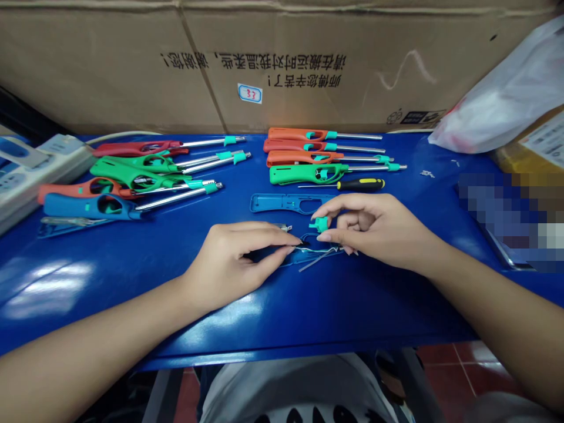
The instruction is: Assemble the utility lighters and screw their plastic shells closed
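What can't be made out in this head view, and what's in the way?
All in the head view:
Upper blue shell: right end partly hidden by the right hand.
Lower blue shell: partly covered by the left hand.
Dark part at the left fingertips: too small to identify.
White bits: too small to identify.
Power strip: cut off by the left edge.
Area at right: masked by a pixelated patch.

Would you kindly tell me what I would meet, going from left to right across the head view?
Power strip → left hand → small turquoise part → right hand → whitish plastic bag.
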A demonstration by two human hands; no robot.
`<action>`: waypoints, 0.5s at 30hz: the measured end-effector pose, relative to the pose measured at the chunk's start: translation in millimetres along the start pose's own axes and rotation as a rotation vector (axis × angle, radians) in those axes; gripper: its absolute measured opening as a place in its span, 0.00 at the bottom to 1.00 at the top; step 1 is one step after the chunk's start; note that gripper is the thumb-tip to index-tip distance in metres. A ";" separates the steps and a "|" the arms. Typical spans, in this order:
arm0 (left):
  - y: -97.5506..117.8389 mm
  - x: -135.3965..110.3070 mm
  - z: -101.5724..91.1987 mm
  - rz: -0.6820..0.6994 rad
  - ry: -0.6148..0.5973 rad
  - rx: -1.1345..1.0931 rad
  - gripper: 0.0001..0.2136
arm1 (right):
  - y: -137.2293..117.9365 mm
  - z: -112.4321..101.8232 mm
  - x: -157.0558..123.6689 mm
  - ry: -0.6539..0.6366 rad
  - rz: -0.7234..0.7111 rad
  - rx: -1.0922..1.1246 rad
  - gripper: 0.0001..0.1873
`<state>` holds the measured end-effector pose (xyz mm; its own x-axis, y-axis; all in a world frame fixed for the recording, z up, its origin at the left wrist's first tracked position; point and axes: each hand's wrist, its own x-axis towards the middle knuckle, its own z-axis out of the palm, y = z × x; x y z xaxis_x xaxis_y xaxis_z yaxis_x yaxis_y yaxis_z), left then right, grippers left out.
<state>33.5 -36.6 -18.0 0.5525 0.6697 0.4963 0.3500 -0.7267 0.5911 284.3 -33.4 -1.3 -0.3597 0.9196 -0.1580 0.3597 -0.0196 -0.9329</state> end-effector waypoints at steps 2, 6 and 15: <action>0.5 0.2 -0.1 -0.002 0.012 -0.008 0.07 | -0.9 -1.2 0.0 0.024 -0.043 -0.057 0.17; 1.0 0.2 -0.8 -0.026 0.033 -0.011 0.06 | -1.5 -3.9 -0.4 -0.032 -0.134 -0.210 0.14; 1.4 -0.5 1.6 -0.055 0.052 -0.040 0.07 | 1.6 -4.0 -2.0 -0.096 -0.198 -0.345 0.17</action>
<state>35.0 -38.2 -18.4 0.4930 0.7162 0.4940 0.3478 -0.6827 0.6426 289.1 -33.7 -1.2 -0.5239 0.8512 -0.0307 0.5374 0.3023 -0.7873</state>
